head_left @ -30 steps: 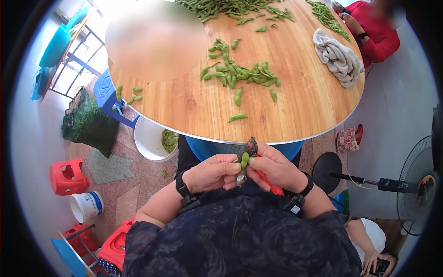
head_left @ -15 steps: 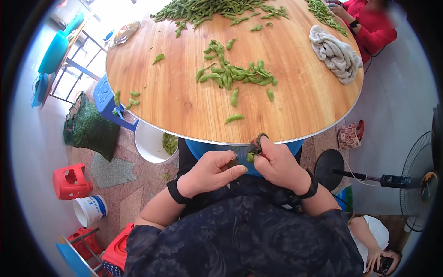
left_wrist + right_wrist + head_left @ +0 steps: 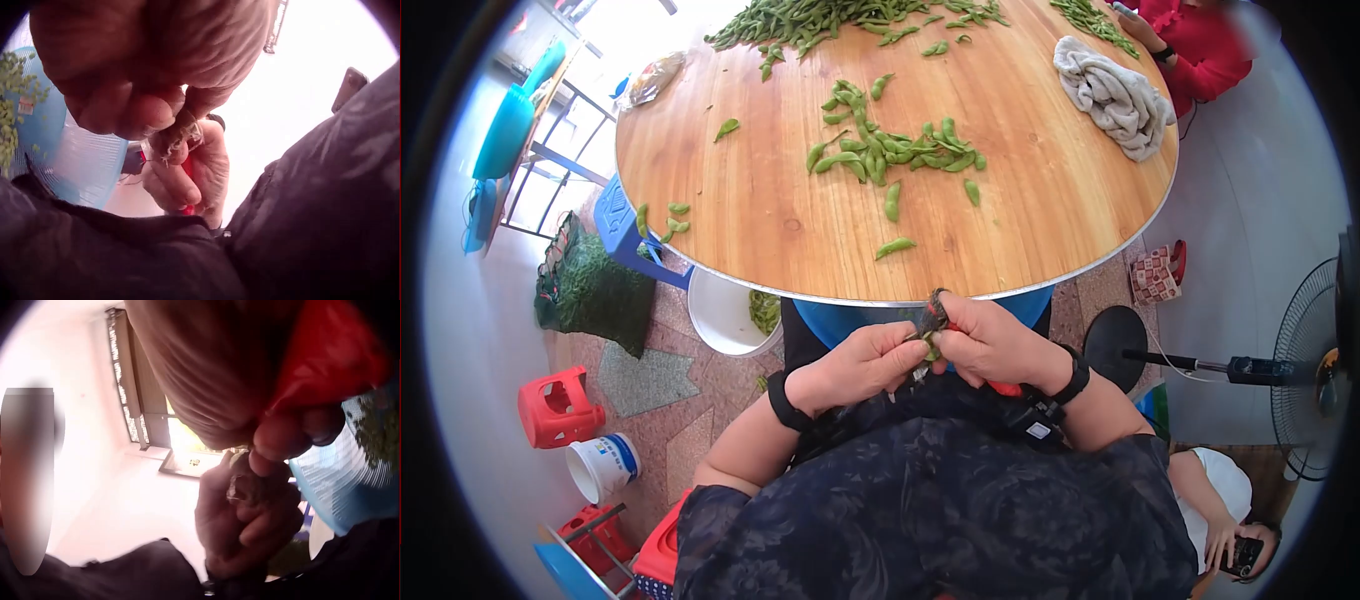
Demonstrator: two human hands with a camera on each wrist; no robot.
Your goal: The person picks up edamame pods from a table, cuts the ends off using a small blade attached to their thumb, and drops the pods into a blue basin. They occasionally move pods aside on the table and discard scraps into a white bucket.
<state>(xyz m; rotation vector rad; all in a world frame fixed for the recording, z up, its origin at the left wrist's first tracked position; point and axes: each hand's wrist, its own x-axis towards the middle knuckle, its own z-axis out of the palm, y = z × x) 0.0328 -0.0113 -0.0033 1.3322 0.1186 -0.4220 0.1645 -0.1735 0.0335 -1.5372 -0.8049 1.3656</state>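
Just beyond the table's near edge, both hands meet over the lap around a green soybean pod (image 3: 932, 352). My left hand (image 3: 845, 367) pinches it from the left, its thumb laid across. From the other side my right hand (image 3: 1000, 345) grips the pod with thumb and fingers. Dark, frayed wrapping (image 3: 935, 312) covers a fingertip there, and a red plastic-looking piece (image 3: 337, 356) hangs at the right palm. Below the hands is a blue basin (image 3: 94, 162) with loose green beans (image 3: 9, 119) in it. The fingers hide most of the pod.
A round wooden table (image 3: 760, 220) carries a pod cluster (image 3: 870, 148), a larger pod heap (image 3: 800, 20) and a grey towel (image 3: 1112, 95). On the left stand a white bucket (image 3: 710, 325) and a green net sack (image 3: 595, 290); a fan (image 3: 1305, 370) stands right.
Half a second ago the hands were apart, with a green piece at the right hand. They have come back together around a pod. The head view has shifted slightly.
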